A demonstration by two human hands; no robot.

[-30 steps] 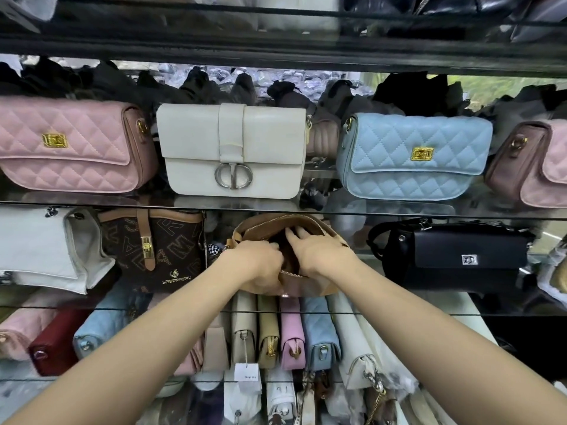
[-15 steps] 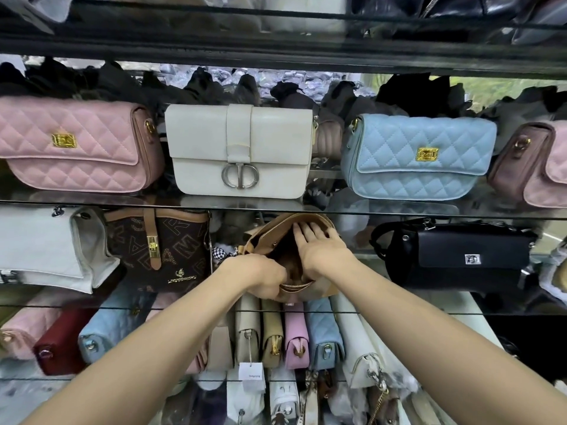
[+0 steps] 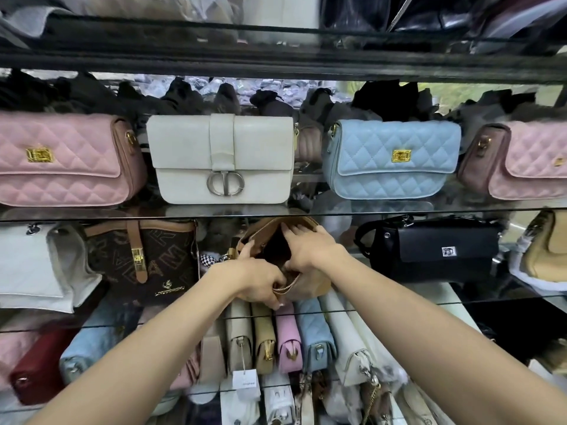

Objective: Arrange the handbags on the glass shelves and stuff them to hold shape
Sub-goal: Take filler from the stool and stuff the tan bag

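Left hand (image 3: 260, 282) is gripping the tan handbag (image 3: 310, 283) at its zipper edge while right hand (image 3: 310, 250), fingers straight, is pressing inside its opening.

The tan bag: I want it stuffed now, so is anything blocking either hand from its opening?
Nothing visible does. The left hand grips the near zipper edge of the tan bag, and the right hand already rests its fingers on the open mouth.

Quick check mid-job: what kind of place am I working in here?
Most likely a handbag shop or its display stock. Glass shelves carry bags set facing out, such as the white bag and the blue bag, and a paper tag hangs among bags packed upright below.
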